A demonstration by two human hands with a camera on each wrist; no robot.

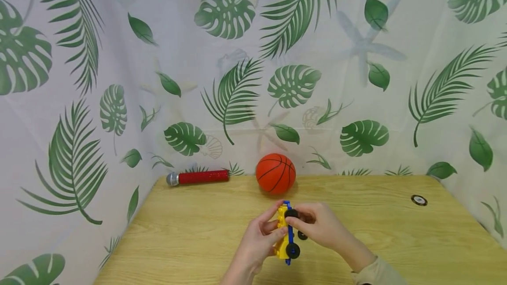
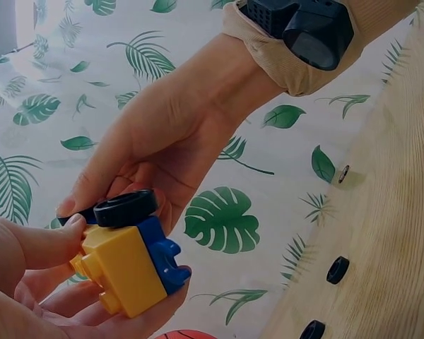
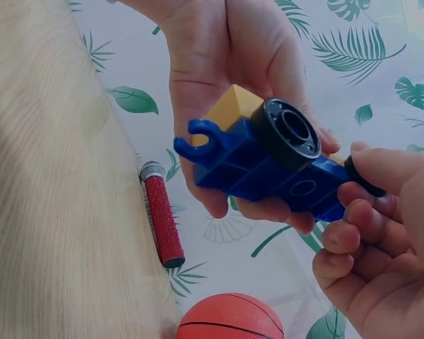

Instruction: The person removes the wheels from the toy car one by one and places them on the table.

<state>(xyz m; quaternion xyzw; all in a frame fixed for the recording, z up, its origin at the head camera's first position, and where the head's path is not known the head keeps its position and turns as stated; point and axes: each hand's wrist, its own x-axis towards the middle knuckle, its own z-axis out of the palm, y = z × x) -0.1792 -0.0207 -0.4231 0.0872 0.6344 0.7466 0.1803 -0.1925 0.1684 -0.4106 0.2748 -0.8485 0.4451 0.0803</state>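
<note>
One toy car [image 2: 127, 272] (yellow-blue) in left grip [image 1: 258, 237]; right grip [image 1: 321, 225] pinches wheel [image 1: 292, 213].

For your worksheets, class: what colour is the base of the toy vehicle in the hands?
Blue; the base shows best in the right wrist view.

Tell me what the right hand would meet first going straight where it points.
Past the black wheel it pinches, the right hand would probably meet the blue-and-yellow toy body first; any gap between them is unclear.
</note>
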